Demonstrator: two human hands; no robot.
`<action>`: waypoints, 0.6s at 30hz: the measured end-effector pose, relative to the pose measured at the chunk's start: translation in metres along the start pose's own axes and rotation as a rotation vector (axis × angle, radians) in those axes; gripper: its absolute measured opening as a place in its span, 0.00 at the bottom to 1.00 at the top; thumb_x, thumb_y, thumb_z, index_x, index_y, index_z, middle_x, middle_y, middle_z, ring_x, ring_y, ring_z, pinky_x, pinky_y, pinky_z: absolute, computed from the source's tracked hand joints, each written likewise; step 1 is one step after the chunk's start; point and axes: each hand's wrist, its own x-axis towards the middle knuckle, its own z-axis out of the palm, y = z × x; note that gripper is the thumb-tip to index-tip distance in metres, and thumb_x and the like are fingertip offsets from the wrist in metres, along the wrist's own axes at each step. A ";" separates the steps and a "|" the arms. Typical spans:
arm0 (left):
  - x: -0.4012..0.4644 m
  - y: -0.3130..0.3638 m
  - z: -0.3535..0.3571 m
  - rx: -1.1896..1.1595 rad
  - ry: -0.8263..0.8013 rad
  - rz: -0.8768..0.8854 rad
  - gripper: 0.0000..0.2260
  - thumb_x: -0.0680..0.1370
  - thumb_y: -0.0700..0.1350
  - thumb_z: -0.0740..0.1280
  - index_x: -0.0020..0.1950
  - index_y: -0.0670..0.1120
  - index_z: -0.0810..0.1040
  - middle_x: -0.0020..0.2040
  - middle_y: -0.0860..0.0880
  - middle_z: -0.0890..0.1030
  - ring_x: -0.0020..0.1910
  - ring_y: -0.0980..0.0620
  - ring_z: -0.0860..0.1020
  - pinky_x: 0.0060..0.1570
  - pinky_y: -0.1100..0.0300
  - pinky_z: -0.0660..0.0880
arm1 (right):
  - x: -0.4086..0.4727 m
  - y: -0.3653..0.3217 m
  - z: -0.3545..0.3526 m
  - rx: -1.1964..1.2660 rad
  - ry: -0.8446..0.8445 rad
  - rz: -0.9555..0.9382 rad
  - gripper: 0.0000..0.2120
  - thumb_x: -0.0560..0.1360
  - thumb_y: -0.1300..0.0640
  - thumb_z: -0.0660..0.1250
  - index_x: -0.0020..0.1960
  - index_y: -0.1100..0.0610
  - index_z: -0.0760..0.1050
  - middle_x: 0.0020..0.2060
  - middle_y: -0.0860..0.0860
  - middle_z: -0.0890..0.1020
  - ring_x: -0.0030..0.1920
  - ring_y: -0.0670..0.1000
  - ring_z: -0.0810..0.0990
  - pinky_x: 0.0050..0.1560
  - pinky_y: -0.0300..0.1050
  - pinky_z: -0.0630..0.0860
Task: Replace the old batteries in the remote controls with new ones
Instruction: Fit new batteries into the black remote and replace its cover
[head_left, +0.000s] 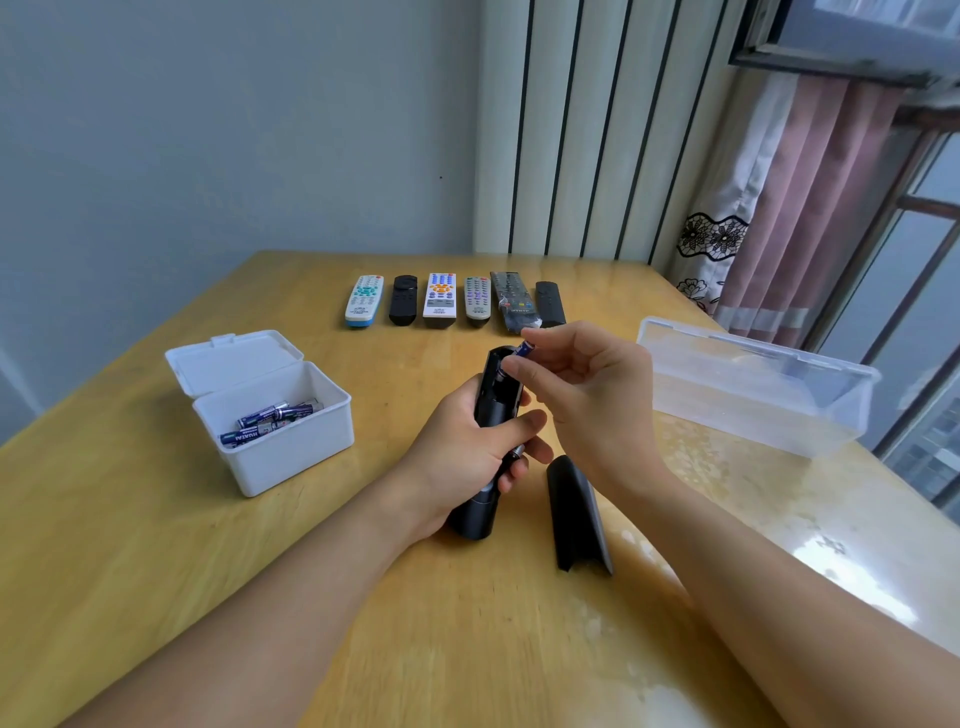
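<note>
Held upright over the middle of the desk in the left hand: a black remote, back side open, fingers curled around its body. Also pinned under those same fingers, against the lower part of the remote, one more battery, only partly visible. Pinched between thumb and fingertips of the right hand: a small battery, tilted, its lower end at the upper opening of the compartment. Impossible to tell from this view whether going in or coming out, and whether old or new. Lying flat just right of the left hand, near the front edge: the black battery cover, off and apart from the remote. Toward the left edge, a white box with lid open and several blue batteries inside. Toward the right edge, a clear plastic box, seemingly with nothing inside. Along the far edge, a row of six remotes, face up, side by side. Judged as early or middle in the task: one remote under work, cover not yet back, and no sign on the six others whether done or waiting.
</note>
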 end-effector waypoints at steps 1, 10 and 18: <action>0.000 0.001 0.000 0.004 -0.008 0.006 0.12 0.81 0.43 0.69 0.62 0.43 0.72 0.36 0.44 0.84 0.29 0.50 0.74 0.27 0.61 0.72 | 0.000 0.000 0.000 -0.008 0.003 0.005 0.11 0.70 0.64 0.79 0.49 0.53 0.83 0.38 0.49 0.87 0.40 0.49 0.86 0.44 0.45 0.83; -0.005 0.003 -0.001 -0.052 -0.096 -0.006 0.11 0.81 0.43 0.69 0.62 0.46 0.74 0.37 0.43 0.82 0.29 0.51 0.73 0.27 0.60 0.71 | 0.004 0.000 -0.002 -0.044 -0.051 0.056 0.12 0.68 0.60 0.80 0.50 0.51 0.86 0.42 0.53 0.77 0.34 0.48 0.77 0.36 0.43 0.79; -0.003 -0.001 -0.001 -0.179 -0.085 -0.047 0.11 0.81 0.41 0.68 0.63 0.45 0.75 0.35 0.44 0.78 0.28 0.52 0.72 0.25 0.62 0.69 | -0.004 -0.001 0.004 -0.021 -0.129 0.141 0.10 0.73 0.60 0.77 0.53 0.58 0.86 0.49 0.50 0.82 0.27 0.51 0.80 0.21 0.40 0.73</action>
